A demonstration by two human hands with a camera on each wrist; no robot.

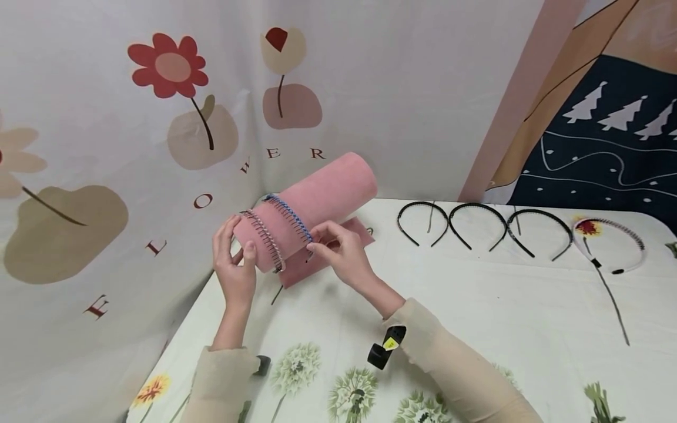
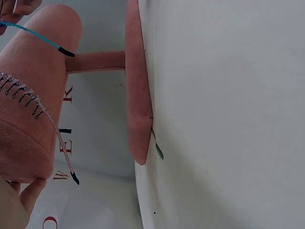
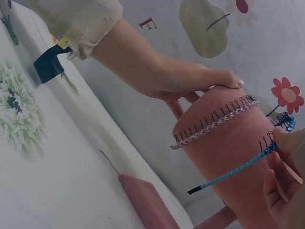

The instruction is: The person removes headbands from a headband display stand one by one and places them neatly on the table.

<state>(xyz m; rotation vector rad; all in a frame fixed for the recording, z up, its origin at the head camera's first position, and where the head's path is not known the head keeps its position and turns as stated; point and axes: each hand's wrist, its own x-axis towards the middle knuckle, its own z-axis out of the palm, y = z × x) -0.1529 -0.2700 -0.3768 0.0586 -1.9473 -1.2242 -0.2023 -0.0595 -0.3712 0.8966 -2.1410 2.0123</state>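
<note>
A pink padded roll-shaped headband stand [image 1: 338, 182] leans up off the table, its stem and flat base seen in the left wrist view. My left hand [image 1: 236, 267] grips the stand's near end, with the thumb on one side and the fingers round the other. A pale pink braided headband [image 3: 214, 125] with a row of small wire loops circles the stand close to that hand. Farther along sits a blue braided headband [image 1: 290, 215], also with wire loops. My right hand [image 1: 344, 252] pinches the blue headband near its lower part; its dark tip [image 2: 66, 51] hangs free.
Several black headbands [image 1: 478, 207] lie in a row at the table's back right, ending with a light-coloured headband [image 1: 634, 235]. The stand's pink base [image 1: 304, 270] rests on the white flower-print tablecloth [image 1: 449, 305]. A printed cloth wall [image 1: 222, 35] rises close behind and left.
</note>
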